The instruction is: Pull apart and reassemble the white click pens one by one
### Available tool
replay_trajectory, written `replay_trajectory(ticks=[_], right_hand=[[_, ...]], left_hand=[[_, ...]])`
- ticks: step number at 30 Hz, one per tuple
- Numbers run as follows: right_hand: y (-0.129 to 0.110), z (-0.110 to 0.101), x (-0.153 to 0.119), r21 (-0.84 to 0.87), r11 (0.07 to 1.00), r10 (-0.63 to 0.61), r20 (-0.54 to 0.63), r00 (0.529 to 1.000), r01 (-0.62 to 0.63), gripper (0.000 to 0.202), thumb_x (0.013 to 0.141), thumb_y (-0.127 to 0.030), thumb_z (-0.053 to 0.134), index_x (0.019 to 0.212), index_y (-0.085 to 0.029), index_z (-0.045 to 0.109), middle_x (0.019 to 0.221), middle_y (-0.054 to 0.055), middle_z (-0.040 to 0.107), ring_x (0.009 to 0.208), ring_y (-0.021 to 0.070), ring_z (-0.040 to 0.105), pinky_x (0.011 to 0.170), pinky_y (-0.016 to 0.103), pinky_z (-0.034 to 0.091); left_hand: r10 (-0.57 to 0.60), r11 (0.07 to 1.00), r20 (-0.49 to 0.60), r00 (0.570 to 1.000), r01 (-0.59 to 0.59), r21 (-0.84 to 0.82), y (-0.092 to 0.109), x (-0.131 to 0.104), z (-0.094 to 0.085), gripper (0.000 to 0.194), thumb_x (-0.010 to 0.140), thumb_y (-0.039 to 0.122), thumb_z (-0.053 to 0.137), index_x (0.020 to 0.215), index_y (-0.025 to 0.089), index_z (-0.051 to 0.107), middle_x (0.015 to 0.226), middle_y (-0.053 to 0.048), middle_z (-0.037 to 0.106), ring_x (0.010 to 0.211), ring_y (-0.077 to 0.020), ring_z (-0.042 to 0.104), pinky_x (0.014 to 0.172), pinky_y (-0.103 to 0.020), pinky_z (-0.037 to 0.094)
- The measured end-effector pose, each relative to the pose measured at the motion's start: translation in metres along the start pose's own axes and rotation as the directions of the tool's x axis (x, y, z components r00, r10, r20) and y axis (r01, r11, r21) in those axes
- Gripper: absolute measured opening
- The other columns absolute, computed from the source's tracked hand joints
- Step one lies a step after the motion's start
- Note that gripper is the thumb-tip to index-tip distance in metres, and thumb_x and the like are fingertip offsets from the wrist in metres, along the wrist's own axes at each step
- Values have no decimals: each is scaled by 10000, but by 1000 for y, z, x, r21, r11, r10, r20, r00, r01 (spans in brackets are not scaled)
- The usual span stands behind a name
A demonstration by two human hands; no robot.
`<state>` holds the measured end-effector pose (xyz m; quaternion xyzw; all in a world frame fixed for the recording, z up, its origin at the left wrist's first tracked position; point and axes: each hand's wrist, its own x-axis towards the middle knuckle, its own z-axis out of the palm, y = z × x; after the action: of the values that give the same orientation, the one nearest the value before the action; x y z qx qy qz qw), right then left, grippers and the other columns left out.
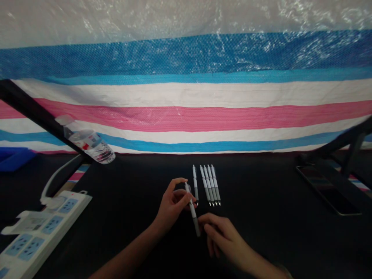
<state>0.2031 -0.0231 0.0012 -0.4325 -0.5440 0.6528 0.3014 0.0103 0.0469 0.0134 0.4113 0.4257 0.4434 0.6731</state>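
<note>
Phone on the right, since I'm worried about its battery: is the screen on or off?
Off, by the look of it: the phone screen is black, with no glow, icons or text showing.

Held pen (193, 211) and five resting pens (208, 185), white above grey

The held pen is slim, with a white upper barrel, a clip near the top and a grey lower section. It slants in the lower centre of the frame, push-button end toward the upper left, grey end toward the lower right, gripped by the left hand (172, 207). Its writing tip cannot be made out.

The resting pens match it and lie on the desk (255, 186) just above and right of centre, buttons up the frame, pointed tips down. The single pen (195, 182) lies a little left of the close-set group of four (212, 186), which lean slightly.
</note>
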Motion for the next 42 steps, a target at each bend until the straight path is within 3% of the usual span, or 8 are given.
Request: replay_trajectory(ticks=[5,10,16,20,33,39,42], right_hand=[[4,0,2,-6,1000,25,0,1000,-25,491,1005,-595,486,1053,-154,698,826,26,648,485,74,538,421,171,395],[7,0,4,11,999,46,-18,999,-45,448,1002,-564,513,1065,-161,699,846,41,677,485,80,553,422,175,409],[8,0,4,28,999,47,-19,999,-47,464,987,-585,528,1014,-157,705,794,24,656,482,81,549,426,176,416],[9,-1,5,31,997,66,-9,998,-65,472,979,-591,535,1021,-151,701,755,7,625,480,84,538,422,178,413],[11,0,5,30,999,22,-26,999,-21,456,978,-592,552,1024,-160,690,742,-11,597,479,78,540,411,161,412],[13,-1,7,59,998,31,-25,999,-30,445,965,-588,579,1031,-162,686,854,24,658,478,69,560,384,152,404],[14,-1,8,63,997,34,-22,999,-33,445,962,-586,583,1031,-158,687,891,42,680,473,68,570,379,153,403]], left_hand=[[1,999,12,1000,-1,34,1,0,1,432,813,339,817,1124,198,552,741,-14,783,647,-197,759,591,-271,596],[14,999,-22,1000,-13,49,1,1,1,502,826,344,807,1215,200,522,787,-35,803,656,-188,759,609,-269,594],[8,999,-47,999,-5,51,-1,3,-1,461,796,353,831,1116,202,536,766,-35,800,638,-200,763,592,-266,587],[-2,999,-74,997,5,43,0,3,-1,513,811,361,818,1191,208,510,793,-40,808,640,-195,759,595,-270,593],[-7,1000,-98,995,8,16,1,5,-1,496,804,372,824,1167,215,523,809,-43,811,652,-195,756,635,-291,604],[17,998,-112,994,-9,70,11,13,0,480,800,398,807,1161,219,546,799,-34,800,688,-218,765,649,-312,601],[71,981,-103,992,-51,185,15,27,-3,480,817,391,771,1194,203,541,771,-36,788,726,-224,761,624,-291,590]])
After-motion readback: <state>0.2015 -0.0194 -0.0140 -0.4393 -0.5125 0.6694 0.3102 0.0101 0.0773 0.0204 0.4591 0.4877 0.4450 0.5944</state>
